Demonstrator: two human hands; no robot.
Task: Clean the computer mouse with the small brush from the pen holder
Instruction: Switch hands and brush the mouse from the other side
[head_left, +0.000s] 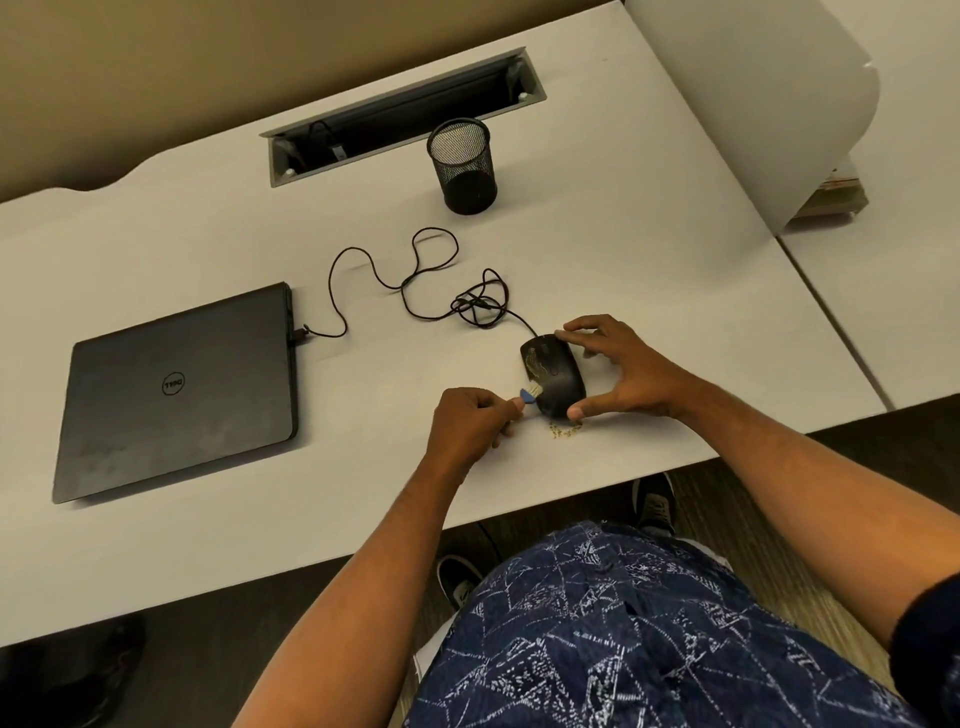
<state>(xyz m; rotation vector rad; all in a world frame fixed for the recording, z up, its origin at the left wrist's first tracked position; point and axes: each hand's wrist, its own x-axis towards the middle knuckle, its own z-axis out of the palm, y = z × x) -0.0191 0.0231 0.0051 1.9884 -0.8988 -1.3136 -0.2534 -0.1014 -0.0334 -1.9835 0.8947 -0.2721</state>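
Patterned shirt (649, 623) and shoes fill the near edge, then your forearms reach out over the white desk (597, 249). Left hand (470, 423) is curled tight around the small brush (531, 393); only a blue stub and pale bristles poke out, touching the mouse's near-left flank, and the handle is hidden in your fist. Right hand (621, 371) spans the computer mouse (553, 376), thumb at the near end, fingertips on the far end, pinning it near the desk's front edge. My read: mouse is light, hard-shelled and slick, so keep that end-to-end pinch or it'll skate under brush strokes; brush is feather-light with soft bristles, grip it close to the head. Yellowish crumbs (563, 431) sit on the desk just in front of the mouse; yellowish marks on its left button too blurred to identify. Cable (415, 280) loops back to the closed laptop (179, 389). Pen holder (462, 166) farther back, looks empty.
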